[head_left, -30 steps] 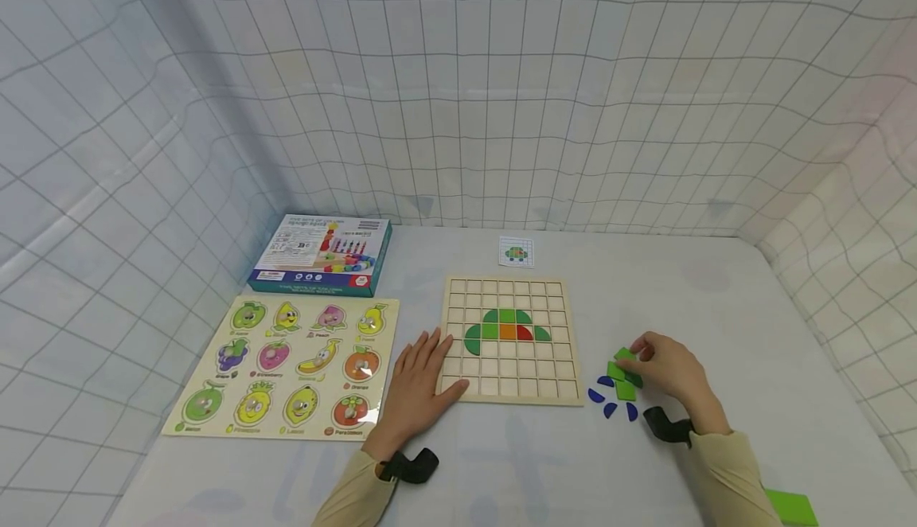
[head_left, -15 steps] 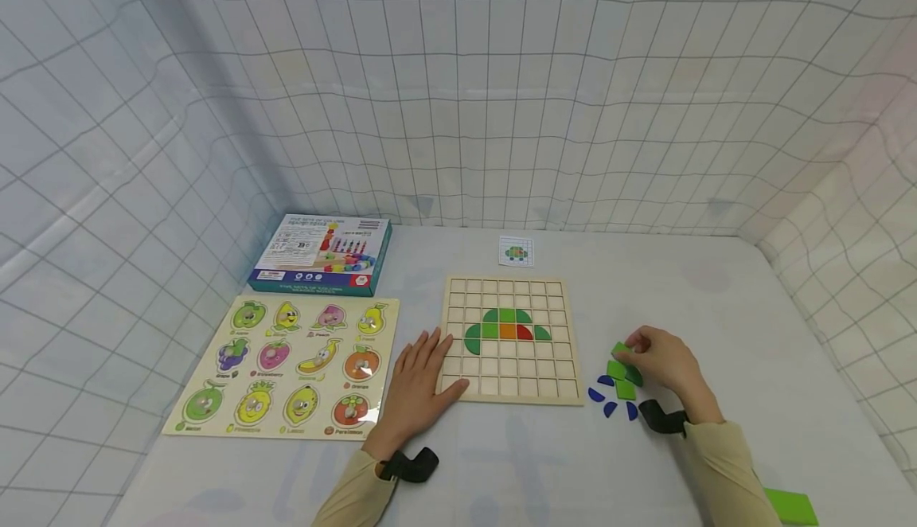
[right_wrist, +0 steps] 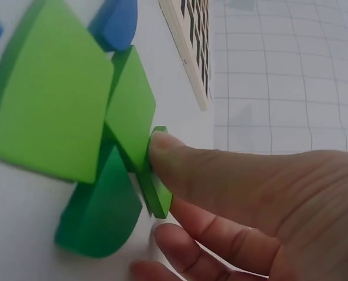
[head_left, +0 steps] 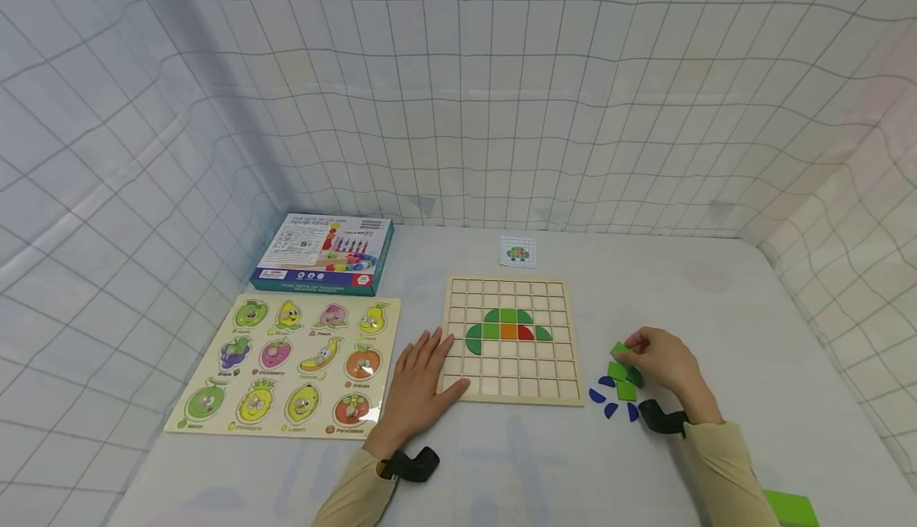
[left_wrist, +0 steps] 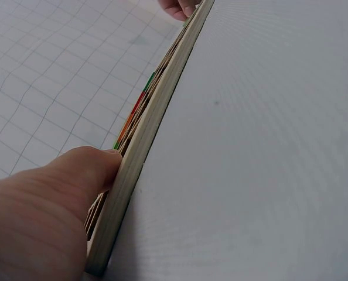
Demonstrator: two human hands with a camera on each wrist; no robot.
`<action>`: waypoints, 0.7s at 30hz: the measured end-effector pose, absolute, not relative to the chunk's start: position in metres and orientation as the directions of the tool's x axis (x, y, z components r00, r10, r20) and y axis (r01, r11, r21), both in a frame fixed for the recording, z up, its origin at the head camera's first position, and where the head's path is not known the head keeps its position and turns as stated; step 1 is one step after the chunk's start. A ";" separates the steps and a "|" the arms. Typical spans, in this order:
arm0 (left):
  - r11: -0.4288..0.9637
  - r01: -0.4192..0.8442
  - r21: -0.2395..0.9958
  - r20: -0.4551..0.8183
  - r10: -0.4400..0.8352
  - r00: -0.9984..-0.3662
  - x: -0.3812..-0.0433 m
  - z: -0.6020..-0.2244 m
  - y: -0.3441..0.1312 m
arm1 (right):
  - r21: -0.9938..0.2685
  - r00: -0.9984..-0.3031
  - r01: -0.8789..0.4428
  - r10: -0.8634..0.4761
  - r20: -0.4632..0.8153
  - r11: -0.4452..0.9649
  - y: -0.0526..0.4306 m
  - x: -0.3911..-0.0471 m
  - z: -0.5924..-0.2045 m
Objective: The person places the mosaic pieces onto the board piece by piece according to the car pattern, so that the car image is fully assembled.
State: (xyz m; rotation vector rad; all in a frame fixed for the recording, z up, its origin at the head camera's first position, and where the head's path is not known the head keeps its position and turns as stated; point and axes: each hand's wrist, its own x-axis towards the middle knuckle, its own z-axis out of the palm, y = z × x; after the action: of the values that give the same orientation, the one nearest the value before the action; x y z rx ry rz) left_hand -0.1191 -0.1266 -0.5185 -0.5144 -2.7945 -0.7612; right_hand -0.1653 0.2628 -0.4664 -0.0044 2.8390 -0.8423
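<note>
The right hand (head_left: 666, 361) is a tiny bit farther from the person than it is a second ago. The green square (right_wrist: 158, 196) at its fingers has shifted a little that way too. The left hand (head_left: 419, 388) stays where it is, and the pieces on the board (head_left: 507, 388) look the same.

The right hand pinches the green square between its thumb and a finger. This square is bright green, flat and thin, and it looks tilted in the right wrist view. It is at the far end of a small pile, on the surface (head_left: 680, 288) to the right of the board. Two more green tiles (head_left: 626, 391) lie just beside it, with a dark green piece (head_left: 634, 376) that has one round side. Four blue half-rounds (head_left: 597, 395) lie around the near side of the pile.

The left hand is flat with its fingers spread, and it touches the left side of the board. Its thumb rests on the near edge.

The board is pale wood with square spaces. In it sit green squares, dark green rounded pieces, one orange square (head_left: 508, 331) and one red rounded piece (head_left: 525, 333). A small picture card (head_left: 517, 253) lies behind the board.
</note>
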 end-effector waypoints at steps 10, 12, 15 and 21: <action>0.809 0.382 0.447 0.278 0.281 -0.919 -0.120 -0.519 -0.127 | -0.557 -0.997 0.007 -0.040 -0.071 0.831 0.254 -0.158 -0.466; 0.809 0.382 0.447 0.279 0.279 -0.919 -0.119 -0.519 -0.127 | -0.554 -0.998 -0.006 -0.035 -0.043 0.832 0.252 -0.157 -0.466; 0.811 0.379 0.446 0.280 0.276 -0.919 -0.119 -0.519 -0.127 | -0.555 -0.999 -0.024 -0.034 -0.008 0.831 0.248 -0.155 -0.466; 0.810 0.380 0.446 0.278 0.279 -0.919 -0.120 -0.519 -0.127 | -0.569 -0.995 -0.097 -0.072 0.065 0.816 0.237 -0.155 -0.465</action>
State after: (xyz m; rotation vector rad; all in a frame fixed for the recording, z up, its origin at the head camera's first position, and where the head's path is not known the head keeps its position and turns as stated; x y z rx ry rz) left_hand -0.1197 -0.1267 -0.5195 -0.5150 -2.7967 -0.7511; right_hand -0.1549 0.2369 -0.4649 -0.1410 3.0327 -0.9539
